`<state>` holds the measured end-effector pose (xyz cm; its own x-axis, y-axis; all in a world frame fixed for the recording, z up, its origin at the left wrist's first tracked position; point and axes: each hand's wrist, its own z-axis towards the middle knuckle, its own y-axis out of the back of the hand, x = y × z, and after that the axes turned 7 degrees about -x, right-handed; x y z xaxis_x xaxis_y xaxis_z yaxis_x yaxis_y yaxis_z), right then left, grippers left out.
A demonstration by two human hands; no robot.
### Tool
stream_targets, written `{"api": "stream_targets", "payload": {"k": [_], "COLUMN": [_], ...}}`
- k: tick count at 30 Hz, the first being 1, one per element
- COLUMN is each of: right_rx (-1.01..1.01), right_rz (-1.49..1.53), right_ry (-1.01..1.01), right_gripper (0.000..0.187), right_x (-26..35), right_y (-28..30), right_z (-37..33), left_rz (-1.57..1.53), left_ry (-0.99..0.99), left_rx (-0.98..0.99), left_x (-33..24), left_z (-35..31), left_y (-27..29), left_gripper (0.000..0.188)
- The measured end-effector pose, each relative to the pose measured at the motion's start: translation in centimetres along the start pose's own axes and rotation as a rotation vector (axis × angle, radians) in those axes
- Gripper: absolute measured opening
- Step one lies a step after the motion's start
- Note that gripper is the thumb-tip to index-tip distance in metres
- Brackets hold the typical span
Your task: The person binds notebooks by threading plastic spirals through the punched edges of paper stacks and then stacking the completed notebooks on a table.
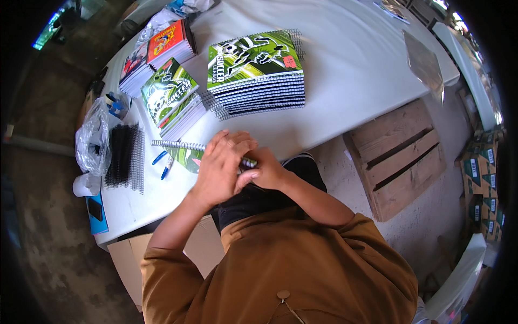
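At the table's near edge lies a green spiral notebook (186, 157), its wire coil (175, 144) sticking out to the left. My left hand (224, 164) bends over the coil edge and covers much of the cover. Against it, my right hand (267, 168) is curled round the notebook's right end, where a dark green bit shows between the hands. The fingertips of the right hand are mostly hidden. Just beyond stands a tall stack of green spiral notebooks (256, 59). Left of that sits a smaller pile of green-covered booklets (170, 92).
Red-covered books (166, 42) stand at the far left. Loose black wire coils (125, 156), a clear plastic bag (93, 137), blue pens (166, 168) and a phone (95, 209) lie along the left side. A wooden pallet (399, 156) is on the floor at right, with stacked cartons (480, 183) beyond.
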<state>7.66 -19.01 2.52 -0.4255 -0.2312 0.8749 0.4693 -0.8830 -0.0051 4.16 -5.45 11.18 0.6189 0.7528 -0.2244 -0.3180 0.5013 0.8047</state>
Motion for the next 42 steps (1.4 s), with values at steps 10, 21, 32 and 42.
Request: {"api": "stream_targets", "payload": {"k": [10,21,32,42], "right_rx": [0.003,0.086,0.083,0.038], "right_rz": [0.052,-0.022,0.048,0.075], "right_ry": [-0.074,-0.163,-0.113,0.025], "right_gripper": [0.020,0.026,0.029,0.028], "right_x": [2.5,2.8,4.2,2.9], "right_y": [1.7,2.5,2.2,3.5], "right_z": [1.2,1.4,2.0,2.5], "left_rz": [0.028,-0.049,0.024,-0.065], "left_ry": [-0.066,0.005,0.045,0.161], "left_rx": [-0.003,0.017,-0.018,-0.160], "left_x": [-1.0,-1.6,-2.6,-2.7], "left_z": [3.2,5.0,4.4,5.6], "left_y": [2.7,3.3,2.6,0.6], "left_gripper": [0.023,0.021,0.013,0.017]}}
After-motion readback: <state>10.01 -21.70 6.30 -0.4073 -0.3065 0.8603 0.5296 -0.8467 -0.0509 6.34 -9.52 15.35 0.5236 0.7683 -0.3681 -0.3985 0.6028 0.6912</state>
